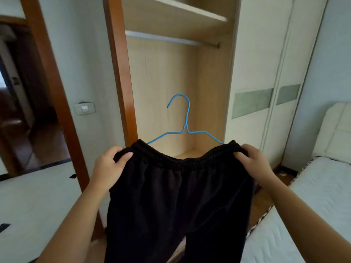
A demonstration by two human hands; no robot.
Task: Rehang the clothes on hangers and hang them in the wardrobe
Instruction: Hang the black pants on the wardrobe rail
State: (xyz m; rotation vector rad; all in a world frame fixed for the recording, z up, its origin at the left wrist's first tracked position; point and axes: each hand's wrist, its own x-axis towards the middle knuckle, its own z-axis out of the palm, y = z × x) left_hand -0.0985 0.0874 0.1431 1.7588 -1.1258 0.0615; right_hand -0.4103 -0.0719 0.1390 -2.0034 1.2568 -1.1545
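**Black sweatpants on a blue hanger, held up before the open wardrobe**

We hold a pair of black sweatpants (180, 196) by the elastic waistband, one hand at each end. Our left hand (109, 164) grips the left end, with the thumb laid over the front of the fabric and the fingers curled behind. Our right hand (254, 160) pinches the right end in the same way.

A blue wire hanger (185, 129) sits inside the waistband. Both its shoulders disappear under the cloth, and its hook stands upright above the sagging middle, opening to the left. The legs hang straight down between our forearms.

The sweatpants are in front of the open wardrobe (161, 82), well below its rail (161, 37), which runs under a shelf (171, 10). Closed wardrobe doors (266, 73) stand to the right, with a white mattress (313, 196) beside them. A light switch (84, 108) is on the wall to the left, near a doorway.
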